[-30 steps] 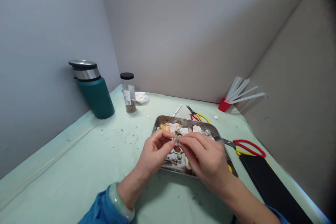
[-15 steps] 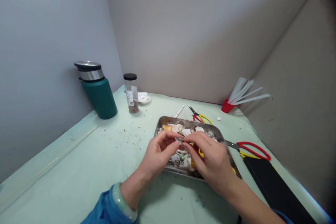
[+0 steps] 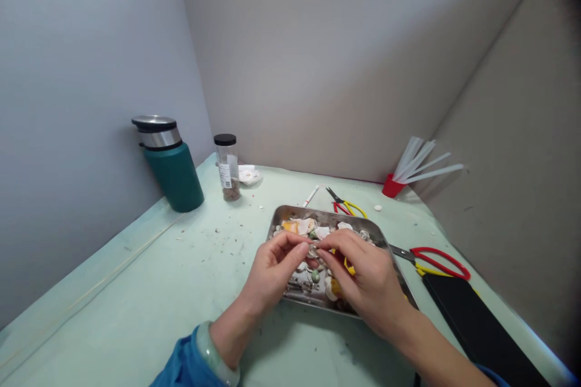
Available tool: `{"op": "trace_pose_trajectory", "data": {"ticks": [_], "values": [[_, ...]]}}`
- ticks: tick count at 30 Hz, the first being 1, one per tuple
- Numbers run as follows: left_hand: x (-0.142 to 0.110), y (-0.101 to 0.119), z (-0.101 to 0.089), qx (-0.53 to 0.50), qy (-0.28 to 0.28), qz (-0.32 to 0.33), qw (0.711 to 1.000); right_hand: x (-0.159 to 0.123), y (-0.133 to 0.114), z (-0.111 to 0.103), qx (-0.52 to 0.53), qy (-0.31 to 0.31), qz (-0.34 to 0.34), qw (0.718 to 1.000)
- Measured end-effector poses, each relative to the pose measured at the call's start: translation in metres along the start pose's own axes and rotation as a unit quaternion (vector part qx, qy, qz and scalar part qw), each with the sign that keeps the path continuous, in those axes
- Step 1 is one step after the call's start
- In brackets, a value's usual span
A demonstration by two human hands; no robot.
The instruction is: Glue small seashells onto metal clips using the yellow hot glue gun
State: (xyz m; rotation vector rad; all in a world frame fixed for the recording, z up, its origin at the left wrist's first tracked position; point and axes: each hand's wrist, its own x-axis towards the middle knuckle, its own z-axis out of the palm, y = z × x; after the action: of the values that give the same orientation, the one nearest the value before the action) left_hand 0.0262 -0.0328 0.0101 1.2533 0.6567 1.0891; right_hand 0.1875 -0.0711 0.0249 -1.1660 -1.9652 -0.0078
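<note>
Over a metal tray (image 3: 318, 305), my left hand (image 3: 275, 269) and my right hand (image 3: 363, 266) meet fingertip to fingertip. Both are closed in a pinch on one small pale, greyish piece (image 3: 313, 250), whose kind is too small to make out. Beneath them the tray holds several seashells (image 3: 306, 227), white and yellowish, along with a green bead (image 3: 315, 276) and small dark metal bits (image 3: 302, 286). Part of the tray's contents is hidden behind my hands.
Small scissors (image 3: 347, 205) and a white pen-like stick (image 3: 311, 195) lie behind the tray. Larger red-and-yellow scissors (image 3: 436, 261) and a black flat object (image 3: 476, 320) lie right. Further off stand a teal bottle (image 3: 175, 175), a clear jar (image 3: 227, 166) and a red cup (image 3: 393, 186) of translucent sticks.
My left fingers have shifted slightly on the small piece, and it now looks turned. The whole scene sits a little lower as the camera tilts up.
</note>
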Motion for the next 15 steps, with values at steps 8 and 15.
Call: {"op": "trace_pose_trajectory", "data": {"ticks": [8,15], "values": [[0.0002,-0.0035,-0.0040,-0.009,-0.025,0.001,1.000,-0.0014,0.0007,-0.0005,-0.029,0.000,-0.018,0.999],[-0.0008,-0.0065,-0.0071,-0.008,-0.035,0.021,0.999,-0.0016,0.0005,-0.0002,-0.018,0.003,0.000,1.000]]}}
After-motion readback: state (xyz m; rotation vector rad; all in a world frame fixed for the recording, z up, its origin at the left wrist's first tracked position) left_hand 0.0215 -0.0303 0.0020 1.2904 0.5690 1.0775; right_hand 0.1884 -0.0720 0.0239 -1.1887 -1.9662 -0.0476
